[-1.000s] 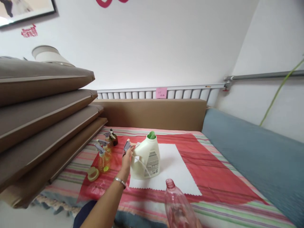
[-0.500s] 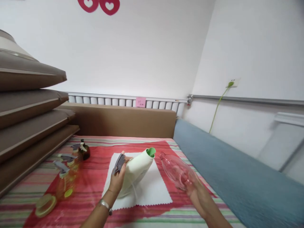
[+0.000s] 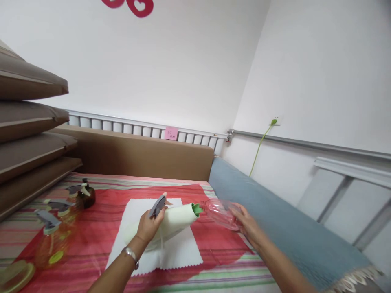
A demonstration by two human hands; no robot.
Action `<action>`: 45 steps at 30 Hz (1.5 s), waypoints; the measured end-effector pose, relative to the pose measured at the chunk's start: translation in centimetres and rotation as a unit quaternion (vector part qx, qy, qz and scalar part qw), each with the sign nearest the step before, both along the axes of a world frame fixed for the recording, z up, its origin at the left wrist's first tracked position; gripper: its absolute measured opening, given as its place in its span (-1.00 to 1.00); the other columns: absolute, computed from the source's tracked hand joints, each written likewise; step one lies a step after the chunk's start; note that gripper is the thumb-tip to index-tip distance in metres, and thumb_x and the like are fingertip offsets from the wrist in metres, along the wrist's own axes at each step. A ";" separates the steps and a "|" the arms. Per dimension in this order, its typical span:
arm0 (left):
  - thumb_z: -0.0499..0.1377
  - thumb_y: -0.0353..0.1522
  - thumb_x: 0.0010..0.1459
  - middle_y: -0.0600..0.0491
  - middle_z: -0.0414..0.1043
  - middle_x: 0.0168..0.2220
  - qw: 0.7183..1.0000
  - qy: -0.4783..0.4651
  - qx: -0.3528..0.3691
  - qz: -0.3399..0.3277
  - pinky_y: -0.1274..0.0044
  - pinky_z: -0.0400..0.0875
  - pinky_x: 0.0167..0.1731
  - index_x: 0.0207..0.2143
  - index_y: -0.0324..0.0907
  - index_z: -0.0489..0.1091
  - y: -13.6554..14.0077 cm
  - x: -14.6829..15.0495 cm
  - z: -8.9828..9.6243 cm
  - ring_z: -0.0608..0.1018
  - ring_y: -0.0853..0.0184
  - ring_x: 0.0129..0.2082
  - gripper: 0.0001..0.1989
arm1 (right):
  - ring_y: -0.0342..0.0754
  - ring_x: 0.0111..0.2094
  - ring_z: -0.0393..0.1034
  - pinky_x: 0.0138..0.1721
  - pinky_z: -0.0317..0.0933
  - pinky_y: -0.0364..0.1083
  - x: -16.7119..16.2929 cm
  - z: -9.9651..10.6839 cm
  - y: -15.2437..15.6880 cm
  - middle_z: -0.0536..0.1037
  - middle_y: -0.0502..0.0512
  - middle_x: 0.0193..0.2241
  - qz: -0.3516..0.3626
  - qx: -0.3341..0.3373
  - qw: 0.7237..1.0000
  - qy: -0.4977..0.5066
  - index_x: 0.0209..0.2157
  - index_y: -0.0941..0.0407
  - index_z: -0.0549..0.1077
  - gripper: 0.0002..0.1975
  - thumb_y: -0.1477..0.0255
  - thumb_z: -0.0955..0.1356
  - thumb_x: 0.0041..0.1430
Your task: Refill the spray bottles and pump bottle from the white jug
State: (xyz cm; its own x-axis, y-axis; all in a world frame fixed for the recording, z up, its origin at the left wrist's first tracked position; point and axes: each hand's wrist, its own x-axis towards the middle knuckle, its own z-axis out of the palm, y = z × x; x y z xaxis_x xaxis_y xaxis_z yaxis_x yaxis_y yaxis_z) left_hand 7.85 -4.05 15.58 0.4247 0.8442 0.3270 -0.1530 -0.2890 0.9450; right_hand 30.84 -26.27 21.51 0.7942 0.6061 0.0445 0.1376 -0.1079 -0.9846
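My left hand (image 3: 149,226) is closed around a pale green bottle (image 3: 177,220) with a green pour spout (image 3: 197,210). It also holds a grey trigger spray head (image 3: 157,206), whose thin clear dip tube (image 3: 161,244) hangs in front of the bottle. The pale bottle tilts to the right above a white cloth (image 3: 183,254) with zigzag edges. My right hand (image 3: 244,221) grips a clear plastic bottle (image 3: 217,212) near its base, tipped almost level. The clear bottle's threaded neck meets the green spout; I cannot tell whether liquid is flowing.
Several amber spray bottles (image 3: 50,244) line the left side, with a dark bottle (image 3: 88,196) behind. A yellowish lid (image 3: 18,276) lies front left. Stacked brown cushions (image 3: 33,150) rise at left; a blue padded side (image 3: 262,207) borders the right. Red sheeting (image 3: 214,240) covers striped cloth.
The pale bottle has tipped further right, and the clear bottle's neck has come to its spout. My right hand has raised the clear bottle's base. The view has shifted right.
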 end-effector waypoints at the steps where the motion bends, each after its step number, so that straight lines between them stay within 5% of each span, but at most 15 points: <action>1: 0.20 -0.25 -0.07 0.14 0.48 -0.08 0.999 0.029 0.044 -0.008 0.45 0.26 -0.03 -0.32 0.01 0.53 0.1 0.0 -0.1 0.48 0.13 -0.07 -0.79 | -0.12 -0.44 0.37 -0.54 0.27 -0.16 0.3 0.1 0.2 0.45 0.02 -0.31 -0.005 -0.019 1.000 -0.017 -0.09 0.03 0.25 -0.45 0.07 0.37 -0.10; 7: 0.19 -0.25 -0.06 0.13 0.55 -0.22 0.996 0.032 0.079 -0.016 0.48 0.28 -0.07 -0.31 0.02 0.52 0.4 0.2 -0.4 0.50 0.14 -0.12 -0.79 | 0.00 -0.35 0.39 -0.53 0.26 -0.09 0.8 1.7 1.7 0.39 0.21 -0.17 -0.032 -0.124 0.981 -0.148 0.00 0.09 0.21 -0.32 0.06 0.34 -0.14; 12: 0.18 -0.23 -0.04 0.14 0.56 -0.38 0.995 0.041 0.089 -0.020 0.50 0.29 -0.13 -0.30 0.04 0.52 0.1 0.5 0.0 0.53 0.16 -0.20 -0.78 | 0.10 -0.19 0.37 -0.25 0.23 -0.01 0.3 4.1 2.9 0.47 0.18 -0.22 -0.021 -0.198 0.936 -0.289 -0.04 0.11 0.28 -0.32 0.12 0.40 -0.23; 21: 0.20 -0.24 -0.09 0.12 0.55 -0.43 0.998 0.040 0.051 0.005 0.50 0.27 -0.17 -0.36 0.01 0.53 0.2 0.4 -0.4 0.53 0.14 -0.23 -0.81 | 0.15 -0.19 0.32 -0.25 0.14 -0.01 -3.1 7.2 5.5 0.42 0.23 -0.14 0.059 -0.287 0.811 -0.506 0.04 0.10 0.25 -0.30 0.10 0.38 -0.16; 26: 0.21 -0.24 -0.10 0.06 0.56 -0.43 0.997 0.064 0.043 0.019 0.45 0.26 -0.18 -0.45 -0.01 0.54 0.6 0.4 -0.8 0.52 0.08 -0.21 -0.86 | 0.13 -0.13 0.21 -0.17 0.05 -0.01 -6.7 8.0 7.7 0.34 0.17 -0.08 0.145 -0.278 0.724 -0.614 0.07 -0.01 0.25 -0.35 0.33 0.39 -0.14; 30: 0.23 -0.27 -0.13 0.06 0.55 -0.47 0.999 0.032 0.024 0.022 0.46 0.29 -0.19 -0.48 -0.01 0.53 0.8 0.2 -1.1 0.53 0.10 -0.21 -0.90 | 0.13 -0.14 0.16 -0.20 0.04 -0.01 -8.0 8.2 9.4 0.29 0.18 -0.02 0.185 -0.277 0.685 -0.648 0.06 -0.02 0.27 -0.35 0.44 0.38 -0.17; 39: 0.18 -0.30 -0.07 0.14 0.56 -0.45 0.997 0.034 0.070 -0.012 0.51 0.31 -0.19 -0.39 0.04 0.53 -0.4 -0.2 -0.7 0.55 0.17 -0.26 -0.84 | 0.05 -0.24 0.19 -0.25 0.12 -0.06 -7.8 8.6 10.0 0.37 0.15 -0.20 0.219 -0.261 0.704 -0.623 -0.01 0.06 0.34 -0.41 0.39 0.40 -0.20; 45: 0.21 -0.31 -0.09 0.11 0.55 -0.46 0.999 0.014 0.036 -0.011 0.49 0.29 -0.16 -0.40 0.02 0.54 0.1 -0.5 -1.0 0.54 0.17 -0.23 -0.85 | 0.09 -0.07 0.18 -0.07 0.12 0.01 -6.6 7.7 8.9 0.30 0.16 -0.04 0.187 -0.224 0.752 -0.591 0.06 0.03 0.25 -0.34 0.36 0.39 -0.17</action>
State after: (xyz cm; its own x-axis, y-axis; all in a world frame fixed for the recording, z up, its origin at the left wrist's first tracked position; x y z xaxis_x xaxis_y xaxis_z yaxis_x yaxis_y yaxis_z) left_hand 7.40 -3.95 14.56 0.4536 0.8089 0.3740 -0.1332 -0.3534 0.9259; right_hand 24.26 -17.34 29.25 0.1290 0.9418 0.3105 0.9915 -0.1272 -0.0263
